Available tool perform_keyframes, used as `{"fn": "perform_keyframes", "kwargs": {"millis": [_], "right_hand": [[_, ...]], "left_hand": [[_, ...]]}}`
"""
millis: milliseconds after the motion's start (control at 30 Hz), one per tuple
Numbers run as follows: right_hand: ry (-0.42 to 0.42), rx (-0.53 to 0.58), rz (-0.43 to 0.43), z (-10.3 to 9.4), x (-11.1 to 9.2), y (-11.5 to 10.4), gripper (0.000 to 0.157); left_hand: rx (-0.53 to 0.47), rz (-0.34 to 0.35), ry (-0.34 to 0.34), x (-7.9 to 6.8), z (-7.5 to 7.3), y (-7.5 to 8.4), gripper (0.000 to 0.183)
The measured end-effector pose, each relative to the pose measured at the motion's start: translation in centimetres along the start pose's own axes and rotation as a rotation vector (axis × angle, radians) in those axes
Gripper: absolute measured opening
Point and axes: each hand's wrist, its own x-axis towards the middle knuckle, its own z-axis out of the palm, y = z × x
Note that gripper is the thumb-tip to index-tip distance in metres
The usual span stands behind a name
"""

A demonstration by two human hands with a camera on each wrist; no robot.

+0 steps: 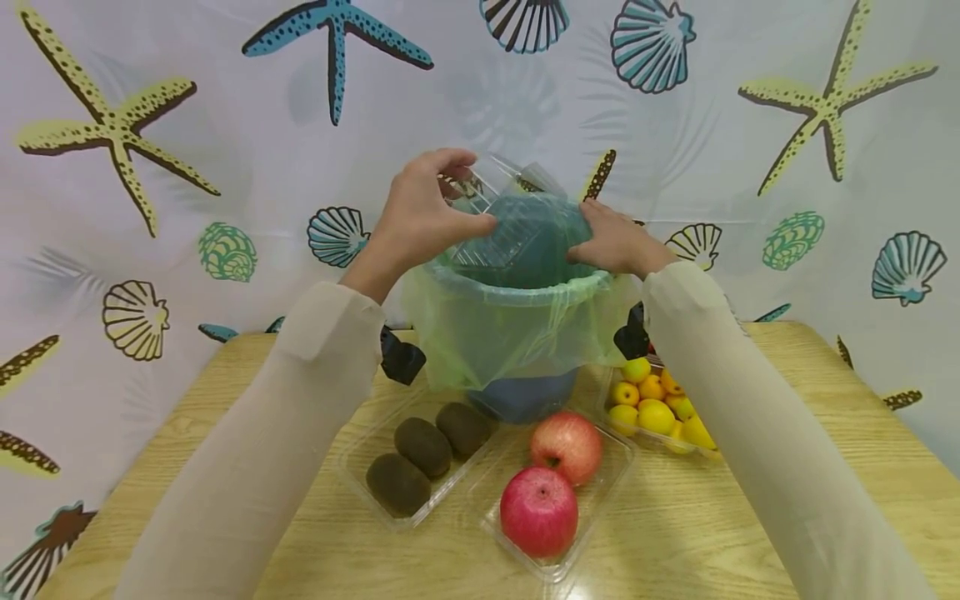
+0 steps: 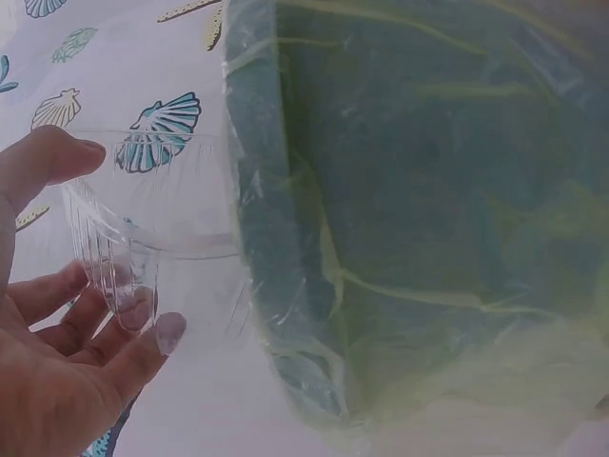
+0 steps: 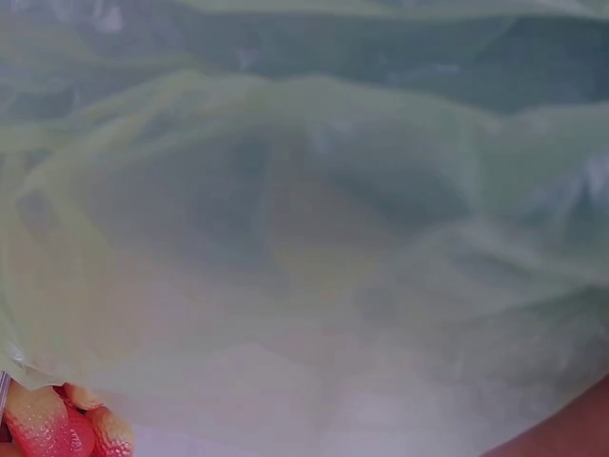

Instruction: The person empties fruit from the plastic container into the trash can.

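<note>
My left hand (image 1: 420, 208) grips a clear plastic container (image 1: 491, 242), thumb on the near side and fingers at the far side. The container is tilted over the mouth of a blue bin (image 1: 528, 396). A thin yellow-green plastic bag (image 1: 517, 333) lines the bin and folds down over its rim. In the left wrist view, ribbed walls of the container (image 2: 157, 209) show between thumb and fingertips. My right hand (image 1: 615, 240) rests on the bag at the bin's right rim, its fingers extended. The right wrist view shows mostly the bag (image 3: 285, 219), with a bit of hand at the corner.
In front of the bin, one clear tray holds three kiwis (image 1: 423, 447) and another holds two apples (image 1: 543, 510). A tray of small yellow and orange fruits (image 1: 652, 415) sits right, partly behind my right sleeve. All stand on a wooden table (image 1: 315, 533) before a patterned cloth (image 1: 277, 158).
</note>
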Motion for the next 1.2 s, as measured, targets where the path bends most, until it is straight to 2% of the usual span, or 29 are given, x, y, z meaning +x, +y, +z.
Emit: {"fn": "perform_keyframes", "kwargs": {"millis": [333, 533, 800, 1033, 1200], "right_hand": [[-0.011, -0.011, 0.009, 0.0, 0.0, -0.1, 0.081], [-0.014, -0.004, 0.015, 0.0, 0.0, -0.2, 0.081], [-0.015, -0.012, 0.025, 0.0, 0.1, -0.3, 0.081], [-0.012, -0.021, 0.024, -0.1, 0.2, -0.2, 0.081], [-0.019, -0.022, 0.024, -0.1, 0.2, -0.2, 0.081]], "left_hand": [[-0.011, -0.047, 0.018, 0.1, -0.1, -0.8, 0.069], [-0.073, -0.170, 0.052, -0.1, -0.2, -1.5, 0.069], [-0.370, -0.382, 0.054, -0.1, -0.6, -3.2, 0.063], [-0.547, -0.531, 0.115, 0.1, -0.6, -3.3, 0.057], [-0.641, -0.612, 0.144, 0.1, -1.0, -3.8, 0.062]]}}
